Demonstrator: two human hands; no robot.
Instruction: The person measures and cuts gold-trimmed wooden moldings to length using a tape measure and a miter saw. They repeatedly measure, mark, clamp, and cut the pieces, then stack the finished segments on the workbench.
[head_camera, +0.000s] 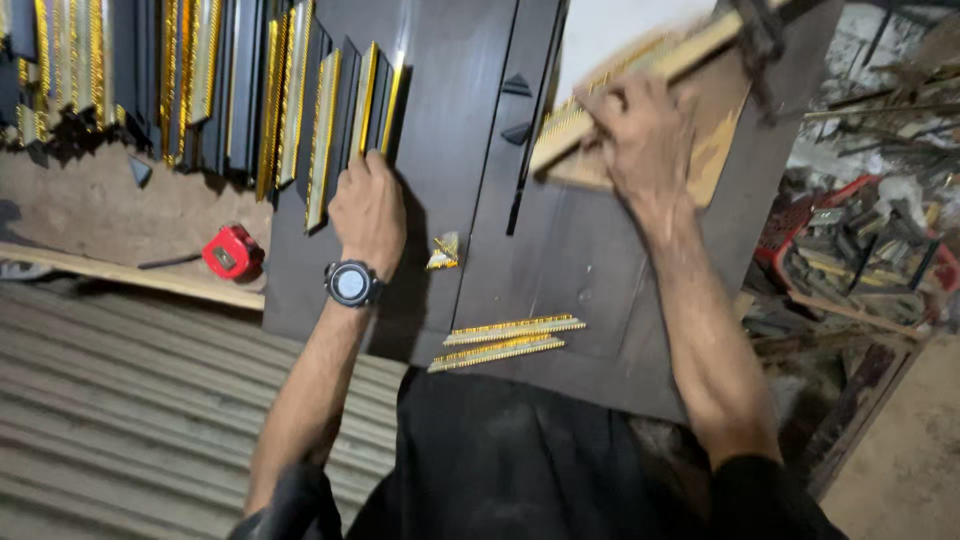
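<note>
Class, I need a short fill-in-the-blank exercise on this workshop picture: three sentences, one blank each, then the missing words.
1. The left hand wears a black ____ on its wrist.
2. The tape measure lying left of the dark board is ____ in colour.
3. The right hand rests on a wooden strip, while two loose ____-coloured strips lie nearer the person.

Missing words: watch; red; gold

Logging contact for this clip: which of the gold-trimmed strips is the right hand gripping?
The long pale strip at top right, angled under the right hand; the short pair lies untouched nearer the body.
</note>
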